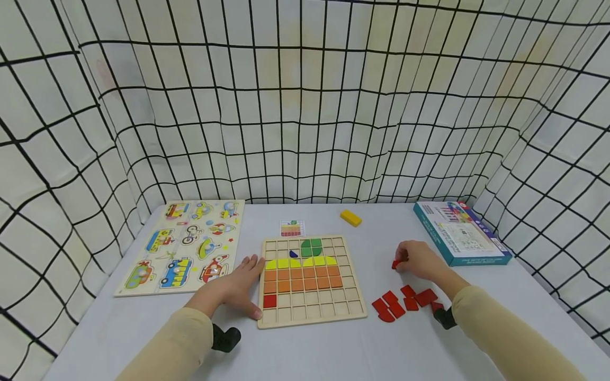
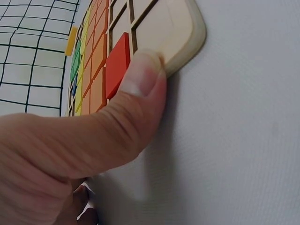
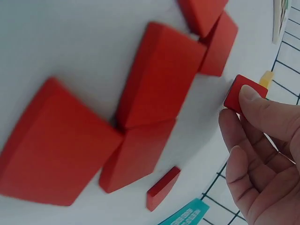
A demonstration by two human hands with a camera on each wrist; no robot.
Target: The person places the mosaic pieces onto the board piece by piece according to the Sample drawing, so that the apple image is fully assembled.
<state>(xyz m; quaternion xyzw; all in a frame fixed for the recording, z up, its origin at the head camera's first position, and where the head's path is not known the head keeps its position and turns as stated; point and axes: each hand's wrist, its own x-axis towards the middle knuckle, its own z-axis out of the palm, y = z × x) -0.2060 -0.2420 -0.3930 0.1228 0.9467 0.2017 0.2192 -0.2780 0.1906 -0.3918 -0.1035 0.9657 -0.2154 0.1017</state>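
My right hand (image 1: 419, 258) pinches a red square tile (image 3: 238, 90) between thumb and fingers, to the right of the wooden grid board (image 1: 305, 319). Against the board's left edge lies my left hand (image 1: 240, 286), fingers extended, its thumb at the near left corner beside a red tile (image 1: 269, 300) in the grid. Orange tiles (image 1: 310, 284) fill two rows above that tile, with yellow pieces (image 1: 282, 263) over them. Higher on the board are green pieces (image 1: 312, 247) and a small blue piece (image 1: 293, 254). Several loose red pieces (image 1: 395, 308) lie near my right forearm.
Behind the board lie a small pattern card (image 1: 292, 228) and a yellow block (image 1: 351, 217). A vehicle puzzle board (image 1: 186, 248) is at the left, a teal-edged box (image 1: 462, 233) at the back right. Black netting (image 1: 300, 124) surrounds the table.
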